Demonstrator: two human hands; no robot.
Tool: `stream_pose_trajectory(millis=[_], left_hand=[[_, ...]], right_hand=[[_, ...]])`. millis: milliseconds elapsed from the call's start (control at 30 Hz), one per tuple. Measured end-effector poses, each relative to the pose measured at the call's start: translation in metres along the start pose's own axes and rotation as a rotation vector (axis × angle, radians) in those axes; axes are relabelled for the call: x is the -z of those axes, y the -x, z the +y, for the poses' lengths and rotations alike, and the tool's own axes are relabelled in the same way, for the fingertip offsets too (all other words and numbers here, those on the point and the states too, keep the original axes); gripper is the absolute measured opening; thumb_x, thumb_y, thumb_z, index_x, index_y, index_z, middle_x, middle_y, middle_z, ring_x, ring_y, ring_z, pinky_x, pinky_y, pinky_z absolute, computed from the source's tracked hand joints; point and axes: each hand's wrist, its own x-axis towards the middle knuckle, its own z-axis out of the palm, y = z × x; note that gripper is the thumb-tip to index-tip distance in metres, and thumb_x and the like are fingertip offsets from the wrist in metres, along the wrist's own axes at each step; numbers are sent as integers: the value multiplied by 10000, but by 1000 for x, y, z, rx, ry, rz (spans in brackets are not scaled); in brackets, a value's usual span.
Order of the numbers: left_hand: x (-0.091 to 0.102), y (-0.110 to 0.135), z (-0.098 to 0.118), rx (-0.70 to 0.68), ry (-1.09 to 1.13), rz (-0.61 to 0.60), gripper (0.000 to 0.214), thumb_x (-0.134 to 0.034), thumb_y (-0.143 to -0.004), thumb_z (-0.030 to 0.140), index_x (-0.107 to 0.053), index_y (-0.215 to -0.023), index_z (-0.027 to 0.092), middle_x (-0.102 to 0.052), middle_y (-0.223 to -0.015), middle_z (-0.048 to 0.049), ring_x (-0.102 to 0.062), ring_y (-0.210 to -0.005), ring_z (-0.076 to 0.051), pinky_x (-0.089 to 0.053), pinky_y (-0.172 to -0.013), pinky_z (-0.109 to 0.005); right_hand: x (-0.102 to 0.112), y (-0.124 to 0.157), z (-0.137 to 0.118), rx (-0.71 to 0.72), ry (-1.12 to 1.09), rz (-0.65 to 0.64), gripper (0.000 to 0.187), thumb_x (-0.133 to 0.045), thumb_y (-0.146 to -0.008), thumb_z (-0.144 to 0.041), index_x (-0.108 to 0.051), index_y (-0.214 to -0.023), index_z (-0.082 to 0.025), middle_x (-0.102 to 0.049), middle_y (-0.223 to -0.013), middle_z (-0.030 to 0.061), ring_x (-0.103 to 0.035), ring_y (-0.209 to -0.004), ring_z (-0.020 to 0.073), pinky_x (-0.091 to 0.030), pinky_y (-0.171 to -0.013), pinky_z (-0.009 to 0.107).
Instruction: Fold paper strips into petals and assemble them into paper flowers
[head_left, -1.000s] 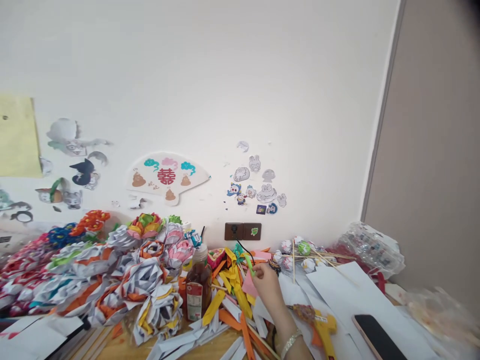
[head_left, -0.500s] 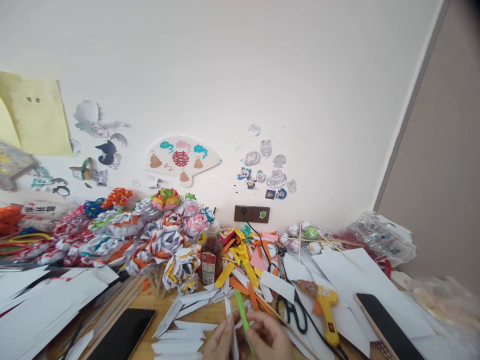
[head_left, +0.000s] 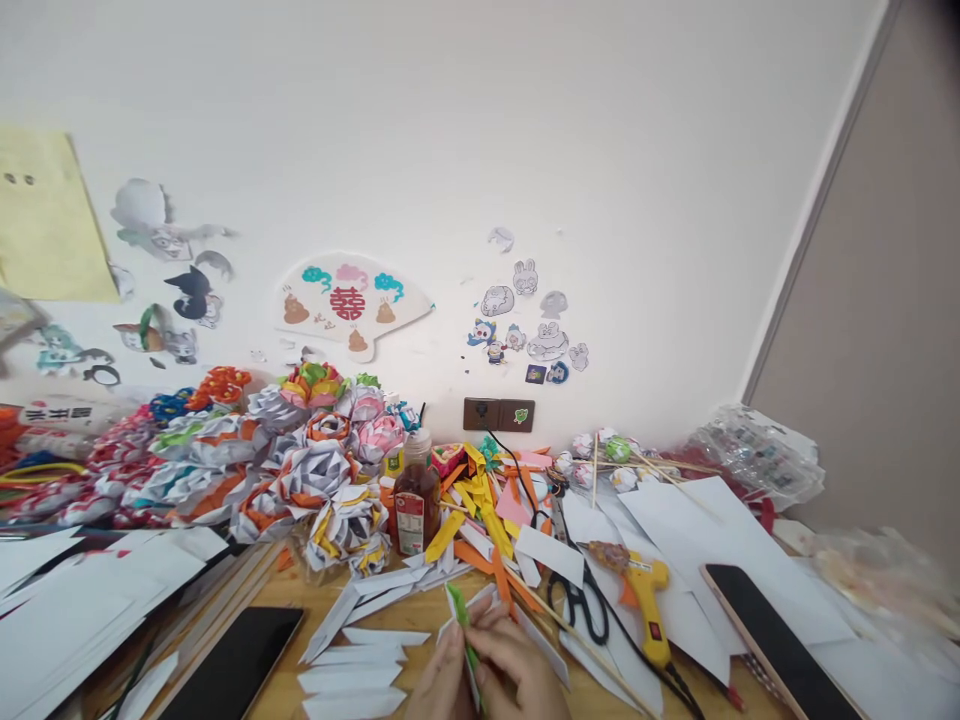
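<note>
At the bottom middle my two hands are close together over the table. My left hand (head_left: 439,672) pinches a folded white paper strip (head_left: 451,612). The fingers of my right hand (head_left: 519,662) are closed on a green paper strip (head_left: 460,604), which lies against the white one. Both strips stand roughly upright, their lower parts partly covered by my fingers. Left of my hands, several folded white paper pieces (head_left: 352,680) lie in a row on the wooden table (head_left: 405,622).
Right of my hands are black-handled scissors (head_left: 577,607), a yellow glue gun (head_left: 651,605) with a cord, and a phone (head_left: 772,635) on white sheets. Another phone (head_left: 232,660) lies left. Behind stand a brown bottle (head_left: 416,500) and piled paper flowers (head_left: 319,475); yellow and orange strips (head_left: 480,500) lie beside them.
The green strip has moved left from beside the white strip to lie against it. My right hand has shifted left with it. The whole view has tilted slightly.
</note>
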Motion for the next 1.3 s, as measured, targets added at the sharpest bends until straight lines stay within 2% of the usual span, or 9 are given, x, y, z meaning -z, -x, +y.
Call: stream_pose_trajectory(millis=[100, 200, 333, 467, 600, 700, 1067, 1200, 1300], left_hand=[[-2, 6, 9, 30, -86, 129, 479, -741, -640, 607, -734, -845, 174, -754, -916, -119, -648, -999, -296, -473, -966, -402], [-8, 11, 24, -47, -156, 219, 479, -749, -604, 644, -658, -664, 178, -693, -653, -32, -625, -678, -194, -532, -699, -281], [-16, 12, 39, -67, -83, 303, 566, -736, -549, 708, -529, -601, 183, -396, -413, 111, -333, -363, -56, -302, -374, -174], [-21, 10, 48, -60, -69, 356, 607, -728, -515, 738, -527, -668, 186, -311, -406, 146, -252, -341, -29, -221, -366, -150], [-27, 13, 53, -74, -115, 369, 590, -699, -555, 742, -529, -669, 188, -329, -423, 135, -275, -370, -37, -238, -381, -150], [-32, 17, 55, -86, -142, 361, 584, -686, -574, 743, -529, -673, 189, -360, -430, 127, -284, -385, -43, -251, -389, -154], [-25, 15, 50, -91, -186, 382, 573, -634, -628, 754, -536, -702, 194, -368, -443, 119, -299, -402, -64, -277, -409, -175], [-26, 18, 49, -110, -288, 352, 561, -621, -645, 752, -579, -730, 198, -441, -481, 94, -357, -430, -90, -316, -429, -199], [-26, 21, 42, -97, -389, 256, 566, -618, -643, 753, -617, -728, 193, -473, -480, 75, -381, -420, -107, -331, -421, -221]], right_hand=[[6, 1, -5, 28, 147, 72, 285, -481, -791, -134, -717, -914, -235, -596, -798, 55, -621, -783, 193, -505, -702, 263], [17, 0, -6, 63, 307, 63, 208, -501, -818, -128, -676, -874, -224, -573, -797, 43, -605, -751, 184, -487, -672, 253], [24, -4, -1, 141, 504, 35, 360, -467, -746, -42, -626, -1017, -218, -649, -984, 60, -608, -889, 229, -468, -782, 310], [13, -3, 8, 275, 664, 32, 425, -505, -727, -7, -612, -1070, -234, -695, -973, 13, -603, -812, 229, -431, -776, 334], [7, 0, 11, 261, 823, -63, 188, -653, -767, -57, -632, -834, -231, -631, -755, -13, -562, -699, 210, -402, -645, 317], [8, 0, 11, 297, 881, -49, 185, -734, -742, -86, -595, -711, -205, -593, -715, -16, -548, -681, 201, -387, -620, 311], [16, -4, 3, 153, 709, 28, 189, -607, -760, -42, -530, -679, -194, -581, -680, -13, -532, -664, 195, -398, -619, 310], [21, -6, -7, 38, 395, 102, 188, -503, -823, -53, -617, -793, -199, -638, -779, 25, -590, -741, 202, -446, -675, 307], [16, -6, -14, -160, 72, 173, 166, -524, -865, -166, -686, -877, -205, -690, -896, 71, -642, -838, 221, -491, -753, 319]])
